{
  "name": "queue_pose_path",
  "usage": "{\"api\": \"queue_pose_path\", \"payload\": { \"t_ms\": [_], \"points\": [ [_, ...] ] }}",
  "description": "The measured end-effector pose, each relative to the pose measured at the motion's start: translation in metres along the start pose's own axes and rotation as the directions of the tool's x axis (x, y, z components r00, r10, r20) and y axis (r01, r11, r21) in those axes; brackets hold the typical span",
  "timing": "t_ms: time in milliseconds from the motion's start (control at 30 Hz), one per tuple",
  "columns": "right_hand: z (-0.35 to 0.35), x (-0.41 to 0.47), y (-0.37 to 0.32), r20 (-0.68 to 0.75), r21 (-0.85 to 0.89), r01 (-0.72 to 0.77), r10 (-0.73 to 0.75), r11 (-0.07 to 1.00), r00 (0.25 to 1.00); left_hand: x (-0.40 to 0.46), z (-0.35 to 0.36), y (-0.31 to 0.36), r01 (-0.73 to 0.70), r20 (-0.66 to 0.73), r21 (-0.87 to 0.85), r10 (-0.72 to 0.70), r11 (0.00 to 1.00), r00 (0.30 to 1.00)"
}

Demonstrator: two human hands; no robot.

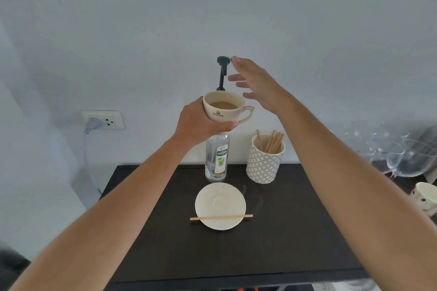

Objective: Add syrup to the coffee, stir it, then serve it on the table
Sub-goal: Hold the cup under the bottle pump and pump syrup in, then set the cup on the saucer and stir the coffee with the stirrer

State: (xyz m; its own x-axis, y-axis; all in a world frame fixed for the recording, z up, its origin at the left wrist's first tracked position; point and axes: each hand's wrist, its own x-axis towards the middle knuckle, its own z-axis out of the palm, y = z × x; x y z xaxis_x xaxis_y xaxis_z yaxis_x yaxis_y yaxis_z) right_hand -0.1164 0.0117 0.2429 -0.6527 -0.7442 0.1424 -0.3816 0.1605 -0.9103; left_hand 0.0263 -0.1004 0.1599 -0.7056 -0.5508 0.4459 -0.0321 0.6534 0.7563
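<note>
Nearest on the dark table (295,231) sits a white saucer (220,201), empty, with a wooden stirrer (221,217) laid flat across its near edge, both ends sticking out past the rim. Behind the saucer stands the clear syrup bottle (217,160), upright, its label facing the camera. Just to its right is a patterned pot (264,163) holding a bunch of wooden sticks (274,142). Above the bottle, the left hand (201,123) is wrapped around the side and base of a cream cup (223,107) of milky coffee, lifting it clear of the table with its handle pointing right. The bottle's dark pump (222,73) rises behind the cup, its spout hanging over the rim. The right hand (256,82) is up beside the pump head, fingers spread and loose, gripping nothing; one fingertip is right at the pump top. Wine glasses (402,156) stand far right, and a wall socket (104,120) with a plug sits on the left wall
</note>
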Motion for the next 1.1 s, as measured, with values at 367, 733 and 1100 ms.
{"api": "queue_pose_path", "payload": {
  "t_ms": [367,733,1100],
  "points": [
    [0.02,-0.067,0.069,-0.039,0.004,0.033,-0.033,0.999,0.999,-0.049,0.023,-0.015,0.055,0.031,-0.017,-0.055,0.998,0.998],
    [0.032,-0.101,0.128,0.124,0.056,0.039,-0.046,0.998,0.991,-0.085,0.045,-0.042,0.127,0.038,-0.026,-0.125,0.992,0.991],
    [0.043,-0.119,0.161,0.253,0.086,-0.005,-0.017,0.996,0.967,-0.104,0.052,-0.064,0.149,0.138,0.001,-0.148,0.989,0.979]
  ]
}}
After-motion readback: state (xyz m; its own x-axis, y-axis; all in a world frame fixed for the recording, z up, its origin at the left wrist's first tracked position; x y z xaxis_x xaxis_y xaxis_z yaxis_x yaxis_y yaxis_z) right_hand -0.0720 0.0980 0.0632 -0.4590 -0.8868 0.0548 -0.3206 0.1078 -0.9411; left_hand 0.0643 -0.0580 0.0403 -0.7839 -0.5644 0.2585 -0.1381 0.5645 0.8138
